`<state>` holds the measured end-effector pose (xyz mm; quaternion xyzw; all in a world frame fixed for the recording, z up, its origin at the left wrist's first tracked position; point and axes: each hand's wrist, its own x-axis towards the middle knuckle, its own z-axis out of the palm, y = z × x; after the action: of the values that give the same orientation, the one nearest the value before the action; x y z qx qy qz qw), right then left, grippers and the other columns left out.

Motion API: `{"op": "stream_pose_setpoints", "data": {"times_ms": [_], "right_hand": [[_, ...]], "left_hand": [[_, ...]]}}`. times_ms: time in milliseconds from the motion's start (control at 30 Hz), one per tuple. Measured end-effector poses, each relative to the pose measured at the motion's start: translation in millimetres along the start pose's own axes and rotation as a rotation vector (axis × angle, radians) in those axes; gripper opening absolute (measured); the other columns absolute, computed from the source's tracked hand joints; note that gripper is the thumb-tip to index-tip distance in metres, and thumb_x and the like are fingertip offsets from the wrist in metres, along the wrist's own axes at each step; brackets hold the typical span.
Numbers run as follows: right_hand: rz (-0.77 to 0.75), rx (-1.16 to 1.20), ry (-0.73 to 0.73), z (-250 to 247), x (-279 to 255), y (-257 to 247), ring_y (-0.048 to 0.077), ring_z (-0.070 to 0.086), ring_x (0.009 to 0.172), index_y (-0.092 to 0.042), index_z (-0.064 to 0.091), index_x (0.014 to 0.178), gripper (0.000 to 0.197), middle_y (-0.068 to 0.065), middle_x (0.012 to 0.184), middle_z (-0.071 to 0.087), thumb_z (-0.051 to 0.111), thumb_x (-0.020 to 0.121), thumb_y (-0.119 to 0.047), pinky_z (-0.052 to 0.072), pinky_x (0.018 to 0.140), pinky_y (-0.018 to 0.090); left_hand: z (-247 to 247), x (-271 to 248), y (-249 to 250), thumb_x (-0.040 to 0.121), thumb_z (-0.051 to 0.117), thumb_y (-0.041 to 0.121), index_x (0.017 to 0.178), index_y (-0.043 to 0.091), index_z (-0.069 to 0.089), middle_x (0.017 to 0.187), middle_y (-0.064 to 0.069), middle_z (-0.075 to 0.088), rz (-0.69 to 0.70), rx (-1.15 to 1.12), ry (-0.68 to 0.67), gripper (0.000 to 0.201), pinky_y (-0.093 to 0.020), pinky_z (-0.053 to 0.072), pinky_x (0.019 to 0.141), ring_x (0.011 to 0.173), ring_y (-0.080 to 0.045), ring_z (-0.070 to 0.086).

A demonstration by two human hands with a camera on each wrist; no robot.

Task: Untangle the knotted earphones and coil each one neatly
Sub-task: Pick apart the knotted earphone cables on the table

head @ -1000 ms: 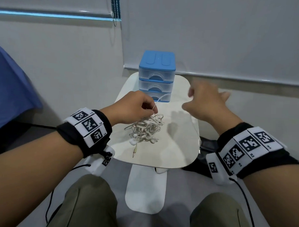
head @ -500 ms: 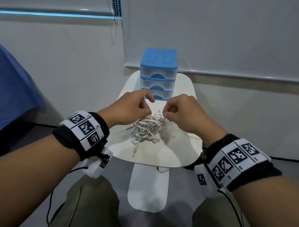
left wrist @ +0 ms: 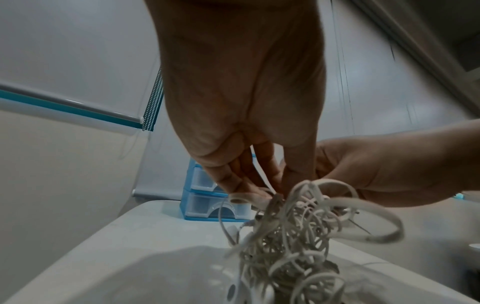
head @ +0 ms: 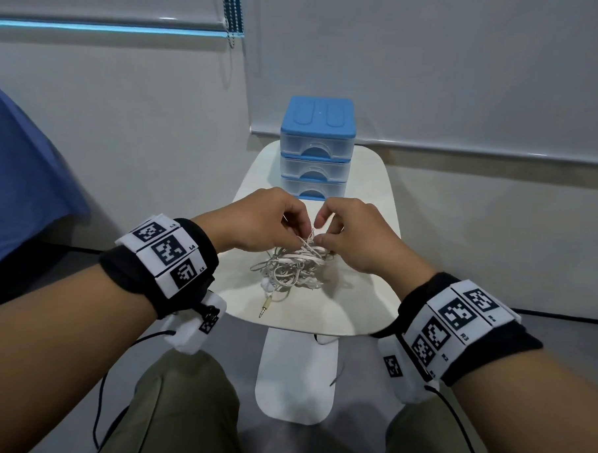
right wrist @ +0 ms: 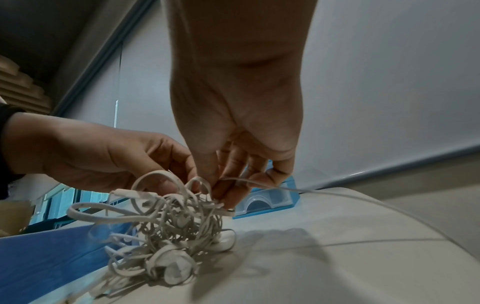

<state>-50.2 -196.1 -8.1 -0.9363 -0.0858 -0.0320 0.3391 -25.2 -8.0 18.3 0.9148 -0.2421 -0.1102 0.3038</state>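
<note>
Nearest, a gold audio plug (head: 264, 307) lies on the white counter (head: 356, 297), trailing from the tangle of white earphones (head: 294, 267), whose lower part rests on the counter's middle. Above it, the left hand (head: 260, 224) and right hand (head: 355, 239) meet at the top of the tangle, each grip closed in a pinch on the cords, lifting loops upward. One thin cord runs off toward the right edge. Behind the hands stands a blue three-drawer organizer (head: 316, 148) against the wall.
</note>
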Motion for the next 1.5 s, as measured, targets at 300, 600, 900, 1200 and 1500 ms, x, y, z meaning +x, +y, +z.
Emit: {"op": "stream_pose_setpoints", "data": {"times_ms": [300, 600, 900, 1200, 1500], "right_hand": [[-0.063, -0.011, -0.05, -19, 4, -1, 0.008, 0.066, 0.064, -0.026, 0.069, 0.098, 0.026, -0.005, 0.08, 0.074, 0.072, 0.086, -0.003, 0.053, 0.069, 0.027], [-0.046, 0.137, -0.114, -12, 4, -3, 0.008, 0.065, 0.06, -0.02, 0.061, 0.099, 0.033, -0.001, 0.076, 0.077, 0.071, 0.081, 0.006, 0.057, 0.072, 0.033], [0.004, 0.14, -0.089, -8, 12, -1, 0.003, 0.061, 0.058, -0.017, 0.069, 0.103, 0.031, -0.003, 0.072, 0.073, 0.071, 0.081, 0.005, 0.044, 0.057, 0.014], [-0.038, 0.141, 0.006, -8, 16, -3, 0.008, 0.064, 0.066, -0.024, 0.07, 0.099, 0.024, -0.005, 0.077, 0.073, 0.077, 0.084, -0.007, 0.048, 0.065, 0.02], [-0.069, 0.055, -0.394, -31, -4, -24, 0.009, 0.054, 0.052, -0.007, 0.078, 0.077, 0.012, 0.0, 0.057, 0.065, 0.077, 0.086, -0.015, 0.045, 0.056, 0.022]], "left_hand": [[4, 2, -4, 0.084, 0.079, 0.004, 0.089, 0.02, 0.075, 0.085, 0.003, 0.076, 0.059, -0.004, 0.057, 0.018, -0.021, 0.054, 0.07, 0.077, -0.014, 0.07], [4, 5, -7, 0.085, 0.079, 0.002, 0.087, 0.019, 0.072, 0.086, 0.001, 0.076, 0.089, -0.042, 0.066, 0.018, -0.017, 0.053, 0.07, 0.072, -0.006, 0.067], [-3, -4, -7, 0.086, 0.083, 0.018, 0.111, 0.022, 0.066, 0.116, 0.004, 0.07, 0.132, -0.152, -0.149, 0.03, -0.03, 0.056, 0.092, 0.105, -0.017, 0.067], [3, -2, -16, 0.093, 0.075, 0.022, 0.1, 0.024, 0.066, 0.105, 0.009, 0.071, 0.113, -0.089, -0.037, 0.012, -0.022, 0.052, 0.08, 0.088, -0.008, 0.069], [8, 4, -17, 0.097, 0.07, 0.019, 0.104, 0.027, 0.067, 0.105, -0.002, 0.07, 0.083, -0.122, -0.002, 0.012, -0.02, 0.05, 0.064, 0.074, -0.011, 0.066]]}}
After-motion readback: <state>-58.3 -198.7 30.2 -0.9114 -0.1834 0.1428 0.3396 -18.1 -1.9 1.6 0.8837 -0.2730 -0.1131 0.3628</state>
